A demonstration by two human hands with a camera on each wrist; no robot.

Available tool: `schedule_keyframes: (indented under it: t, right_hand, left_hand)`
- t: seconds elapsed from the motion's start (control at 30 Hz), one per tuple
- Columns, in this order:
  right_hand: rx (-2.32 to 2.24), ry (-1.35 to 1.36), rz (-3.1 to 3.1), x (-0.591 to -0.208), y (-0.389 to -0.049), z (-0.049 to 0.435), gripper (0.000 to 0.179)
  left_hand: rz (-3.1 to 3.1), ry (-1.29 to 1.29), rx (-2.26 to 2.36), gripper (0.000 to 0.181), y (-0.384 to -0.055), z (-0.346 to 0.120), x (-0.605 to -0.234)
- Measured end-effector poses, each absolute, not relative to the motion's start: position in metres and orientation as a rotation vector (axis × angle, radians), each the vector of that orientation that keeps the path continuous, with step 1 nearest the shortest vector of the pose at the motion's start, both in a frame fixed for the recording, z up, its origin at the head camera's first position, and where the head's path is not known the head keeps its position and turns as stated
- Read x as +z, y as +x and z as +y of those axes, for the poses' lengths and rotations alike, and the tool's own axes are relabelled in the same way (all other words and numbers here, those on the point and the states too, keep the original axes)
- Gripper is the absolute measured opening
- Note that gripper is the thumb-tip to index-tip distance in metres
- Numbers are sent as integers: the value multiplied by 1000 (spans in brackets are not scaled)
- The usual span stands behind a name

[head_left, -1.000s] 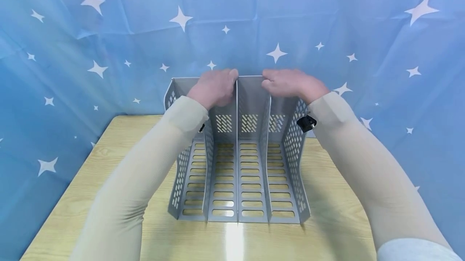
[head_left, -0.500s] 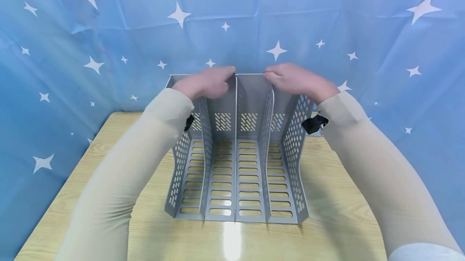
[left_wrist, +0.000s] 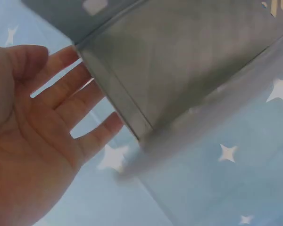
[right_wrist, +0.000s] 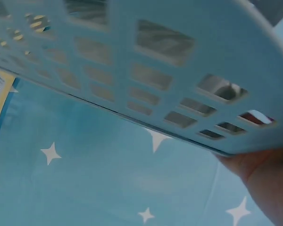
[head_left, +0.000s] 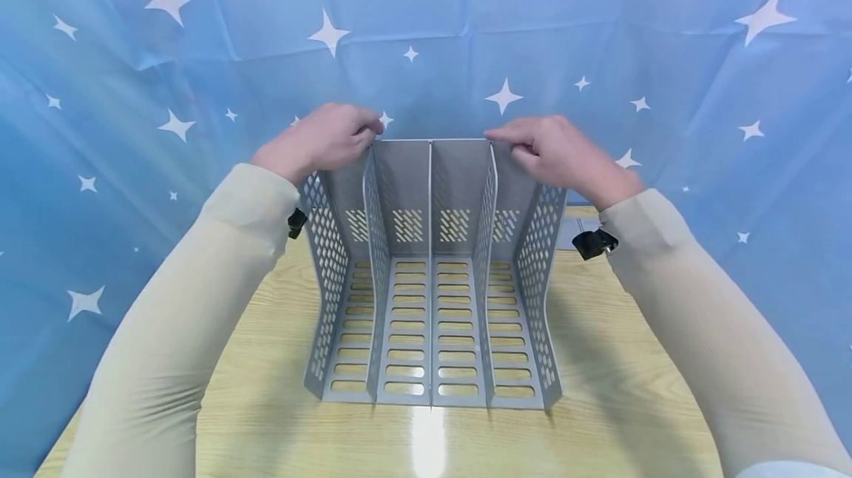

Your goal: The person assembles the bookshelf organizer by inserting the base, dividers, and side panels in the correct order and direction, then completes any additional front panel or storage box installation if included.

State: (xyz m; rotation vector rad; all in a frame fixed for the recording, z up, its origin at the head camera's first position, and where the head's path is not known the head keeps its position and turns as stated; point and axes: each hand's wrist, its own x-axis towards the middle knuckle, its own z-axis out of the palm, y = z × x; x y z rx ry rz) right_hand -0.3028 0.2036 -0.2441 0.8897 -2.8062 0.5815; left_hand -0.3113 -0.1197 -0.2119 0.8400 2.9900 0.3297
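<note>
A grey plastic file rack (head_left: 399,174) with upright dividers and slotted bases stands on the table, its compartments facing me. My left hand (head_left: 326,137) is over the top left of its back panel. In the left wrist view the left hand (left_wrist: 42,117) has its fingers spread and fairly straight, their tips at the panel's edge and the thumb apart. My right hand (head_left: 559,152) is at the top right of the back, its index finger stretched along the top edge to a divider (head_left: 491,197). The perforated side panel (right_wrist: 118,61) hides most of that hand in the right wrist view.
The rack stands on a light wood table (head_left: 626,345). A sheet of paper (head_left: 575,232) lies behind it at the right. A blue curtain (head_left: 426,86) with white stars hangs close behind the rack. Black wrist devices (head_left: 594,243) are strapped to both sleeves.
My left hand has slid left along the rack's top edge, from near the middle divider toward the left side. My right hand stays near the right divider, its index finger now straighter.
</note>
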Motion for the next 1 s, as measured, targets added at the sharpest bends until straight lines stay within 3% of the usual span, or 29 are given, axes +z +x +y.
schedule_keyframes:
  t: [0.13, 0.4, 0.63, 1.0]
  right_hand:
    - [672, 916, -2733, -250, -306, 204, 36]
    - [695, 989, -2580, -260, -314, 202, 34]
    - [737, 945, -2570, -255, -323, 194, 25]
    - [753, 826, -2737, -243, -304, 193, 30]
  left_hand:
    - [2988, 973, 237, 42, -301, -83, -221]
    - [3108, 1137, -20, 55, -292, -6, -243]
    - [3270, 1042, 11, 75, -295, -1, -249]
    - [3255, 978, -13, 69, -280, -4, -244]
